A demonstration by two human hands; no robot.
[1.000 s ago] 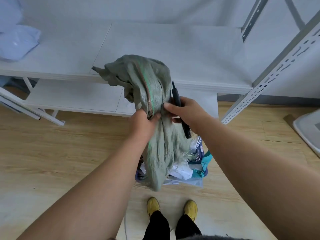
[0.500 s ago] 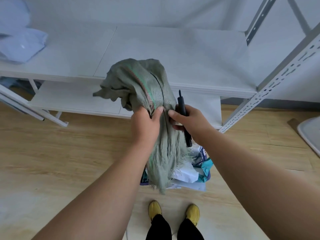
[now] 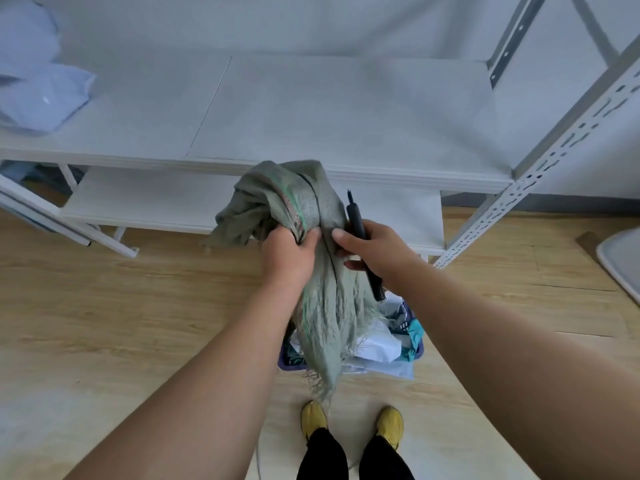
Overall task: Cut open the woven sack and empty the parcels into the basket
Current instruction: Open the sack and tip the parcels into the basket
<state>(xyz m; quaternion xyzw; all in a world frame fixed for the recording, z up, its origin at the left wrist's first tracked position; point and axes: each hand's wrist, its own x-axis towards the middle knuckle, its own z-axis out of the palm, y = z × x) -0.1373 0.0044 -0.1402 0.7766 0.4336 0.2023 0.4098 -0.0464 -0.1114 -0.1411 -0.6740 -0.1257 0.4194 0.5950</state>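
Hands close together: left hand (image 3: 289, 261) clamped on bunched woven sack (image 3: 311, 244), right hand (image 3: 374, 251) closed around black cutter (image 3: 363, 247). Sack held limp above basket (image 3: 417, 348), probably so last parcels (image 3: 377, 348) are dropped inside.

Bright, even, diffuse daylight; shadows faint and soft; slight overall softness; wide-angle bowing of the shelf frame (image 3: 540, 161) near the edges; no glare.

Green woven sack (image 3: 313, 282): limp, bunched, gripped mid-length by left hand (image 3: 289, 259), frayed end hanging below. Purple basket (image 3: 417, 348) below hands; white parcels (image 3: 377, 344) inside.
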